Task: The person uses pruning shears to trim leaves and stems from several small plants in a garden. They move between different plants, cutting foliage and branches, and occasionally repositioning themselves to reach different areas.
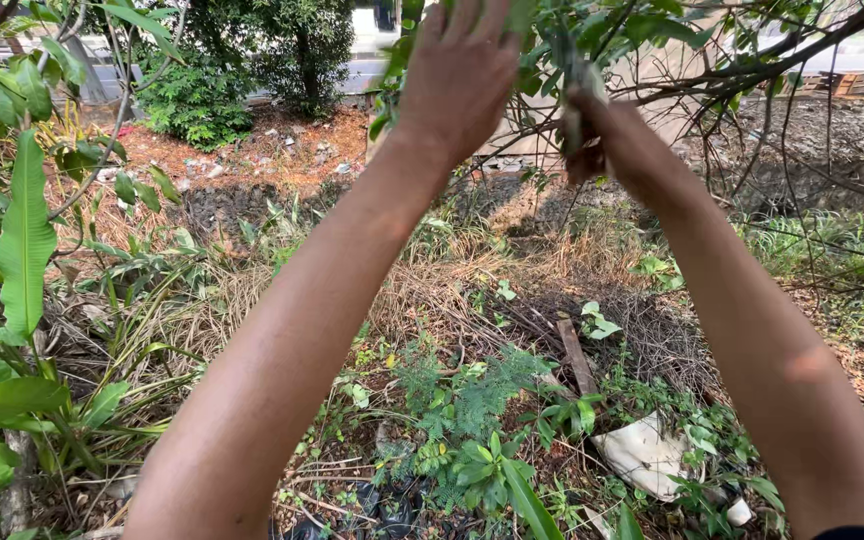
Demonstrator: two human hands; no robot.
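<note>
Both my arms reach up into leafy branches [652, 40] at the top of the view. My left hand [460, 70] is raised with its back toward me; its fingertips run out of the picture, so what they touch is hidden. My right hand [607, 135] is closed around a thin grey tool handle [574, 105] that points up among the green leaves. Only part of the tool shows, and motion blurs it.
Large-leaved plants [22, 240] crowd the left side. Below lies dry grass, ferns [472, 400], a wooden slat [577, 355] and a pale piece of debris [642, 455]. Bare twigs [822, 150] hang at the right. Bushes [252, 60] stand behind.
</note>
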